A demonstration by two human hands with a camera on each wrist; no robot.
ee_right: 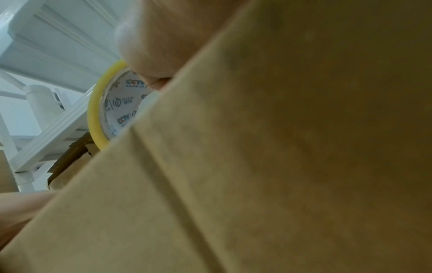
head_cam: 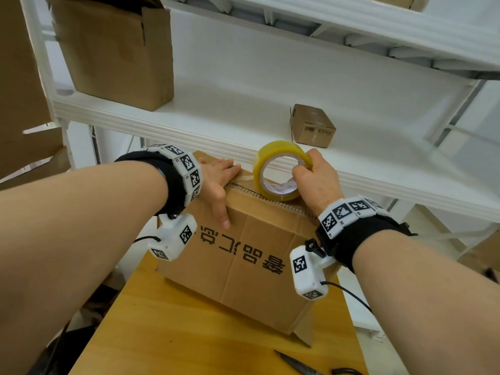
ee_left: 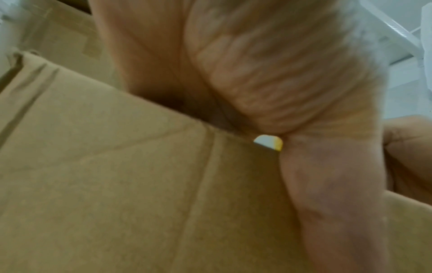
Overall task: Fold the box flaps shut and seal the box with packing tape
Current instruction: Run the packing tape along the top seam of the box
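A brown cardboard box (head_cam: 251, 261) with black printed characters stands on the wooden table, its top flaps folded down. My left hand (head_cam: 219, 182) lies flat on the top left of the box, fingers straight over the seam and thumb down the near side. My right hand (head_cam: 311, 180) grips a yellowish roll of packing tape (head_cam: 278, 169) upright on the box top, fingers through its core. A short clear strip of tape runs from the roll toward the left fingers. In the left wrist view the palm (ee_left: 268, 77) presses the box (ee_left: 117, 184). The right wrist view shows the roll (ee_right: 112, 109) behind the box (ee_right: 280, 166).
Scissors (head_cam: 300, 365) lie on the wooden table (head_cam: 167, 334) near its front edge. A white shelf (head_cam: 216, 123) right behind the box carries a tall open carton (head_cam: 116, 50) at left and a small carton (head_cam: 311, 125) at right.
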